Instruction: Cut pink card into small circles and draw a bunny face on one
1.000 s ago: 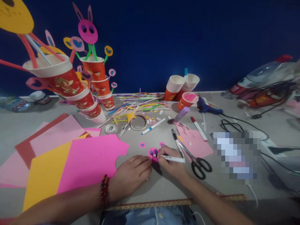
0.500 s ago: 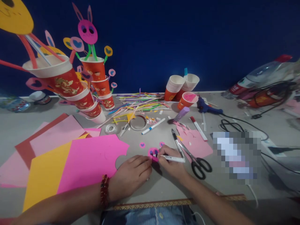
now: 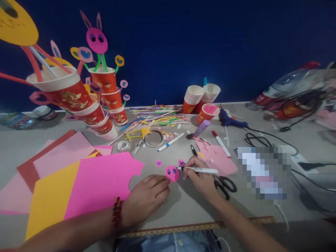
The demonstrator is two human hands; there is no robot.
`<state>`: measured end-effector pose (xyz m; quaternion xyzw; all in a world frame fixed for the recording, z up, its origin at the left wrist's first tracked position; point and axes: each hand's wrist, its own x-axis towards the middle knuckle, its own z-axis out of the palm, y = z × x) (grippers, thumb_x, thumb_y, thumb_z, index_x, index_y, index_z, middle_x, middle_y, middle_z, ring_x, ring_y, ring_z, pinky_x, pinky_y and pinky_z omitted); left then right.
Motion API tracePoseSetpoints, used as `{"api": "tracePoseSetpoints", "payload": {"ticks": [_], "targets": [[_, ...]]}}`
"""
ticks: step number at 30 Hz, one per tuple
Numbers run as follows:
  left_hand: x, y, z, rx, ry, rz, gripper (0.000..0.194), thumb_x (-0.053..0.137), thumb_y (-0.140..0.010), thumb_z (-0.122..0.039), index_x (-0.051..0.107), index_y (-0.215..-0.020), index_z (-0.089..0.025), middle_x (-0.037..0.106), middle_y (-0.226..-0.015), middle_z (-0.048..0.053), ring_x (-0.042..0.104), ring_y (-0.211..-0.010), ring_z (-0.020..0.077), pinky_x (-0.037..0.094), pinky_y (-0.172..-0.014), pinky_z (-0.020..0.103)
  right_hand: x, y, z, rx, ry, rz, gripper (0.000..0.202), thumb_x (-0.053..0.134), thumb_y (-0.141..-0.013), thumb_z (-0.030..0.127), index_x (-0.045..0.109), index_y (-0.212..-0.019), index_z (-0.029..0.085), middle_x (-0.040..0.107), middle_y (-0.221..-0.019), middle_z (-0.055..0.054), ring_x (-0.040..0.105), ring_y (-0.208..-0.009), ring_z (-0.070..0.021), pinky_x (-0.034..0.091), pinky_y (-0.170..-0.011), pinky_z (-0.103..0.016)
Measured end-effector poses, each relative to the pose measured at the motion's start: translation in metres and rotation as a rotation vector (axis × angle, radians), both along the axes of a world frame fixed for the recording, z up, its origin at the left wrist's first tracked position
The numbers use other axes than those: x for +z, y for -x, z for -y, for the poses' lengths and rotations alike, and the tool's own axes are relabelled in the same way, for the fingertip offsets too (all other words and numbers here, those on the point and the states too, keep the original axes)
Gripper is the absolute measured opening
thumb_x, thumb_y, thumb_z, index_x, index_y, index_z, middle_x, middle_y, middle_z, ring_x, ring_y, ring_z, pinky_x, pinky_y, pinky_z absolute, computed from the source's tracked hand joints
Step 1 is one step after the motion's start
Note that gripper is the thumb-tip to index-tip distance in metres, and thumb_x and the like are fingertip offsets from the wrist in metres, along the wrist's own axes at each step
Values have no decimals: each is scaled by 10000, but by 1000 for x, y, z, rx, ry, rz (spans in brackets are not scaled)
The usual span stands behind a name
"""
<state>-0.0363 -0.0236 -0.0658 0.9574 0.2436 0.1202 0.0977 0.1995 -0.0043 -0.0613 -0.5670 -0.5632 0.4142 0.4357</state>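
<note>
A small pink paper circle point(image 3: 172, 176) with two blue-purple eye shapes lies flat on the table. The fingers of my left hand point(image 3: 148, 196) are together and curved, their tips pinning the circle's left edge. In a pinch grip, my right hand point(image 3: 201, 178) holds a white marker point(image 3: 203, 170), its dark tip just off the circle's upper right edge. Two tiny pink discs with blue hearts lie behind, the left disc point(image 3: 159, 163) apart from the circle and the right disc point(image 3: 181, 162) near the marker tip. Black-handled scissors point(image 3: 228, 184) are partly hidden by my right hand.
Pink card point(image 3: 105, 189) and yellow card point(image 3: 52, 192) lie at left, below decorated paper-cup figures point(image 3: 105, 75). Behind are colourful sticks point(image 3: 160, 115), a tape roll point(image 3: 154, 139), stacked cups point(image 3: 193, 99) and a blue glue gun point(image 3: 231, 120) with its cord. Pink scrap point(image 3: 220, 161) lies at right.
My right hand has lifted the marker tip off the eye shapes and moved right and slightly back, uncovering both eyes. My left hand keeps its place on the circle.
</note>
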Motion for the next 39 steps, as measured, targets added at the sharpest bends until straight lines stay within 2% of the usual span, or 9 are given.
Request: {"api": "tracePoseSetpoints", "payload": {"ticks": [5, 10, 27, 39], "targets": [[-3, -1, 0, 1, -24, -15, 210, 553, -964, -229, 604, -1157, -163, 612, -1320, 82, 506, -1250, 221, 416, -1050, 386, -4, -3, 4, 36, -90, 86, 151, 535, -755, 172, 492, -621, 227, 500, -554, 48, 449, -497, -124, 337, -480, -247], [-5, -2, 0, -13, -24, -17, 197, 572, -951, -216, 610, -1139, -167, 611, -1322, 85, 511, -1255, 228, 424, -1042, 389, -4, 3, 8, 38, -177, 146, 149, 527, -759, 170, 507, -621, 224, 496, -541, 44, 448, -509, -130, 354, -502, -253], [-3, -2, -1, -9, -26, 6, 200, 591, -937, -205, 615, -1128, -151, 621, -1307, 79, 520, -1235, 227, 434, -1043, 385, -6, 1, 5, 126, -133, 175, 132, 528, -760, 191, 506, -632, 213, 522, -560, 42, 469, -518, -119, 374, -519, -237], [-1, -3, -1, -8, -27, 10, 199, 593, -938, -208, 617, -1125, -143, 627, -1296, 92, 529, -1229, 232, 436, -1044, 388, -6, 2, 5, 132, -134, 192, 129, 529, -754, 191, 516, -626, 211, 526, -553, 43, 466, -511, -118, 371, -519, -236]]}}
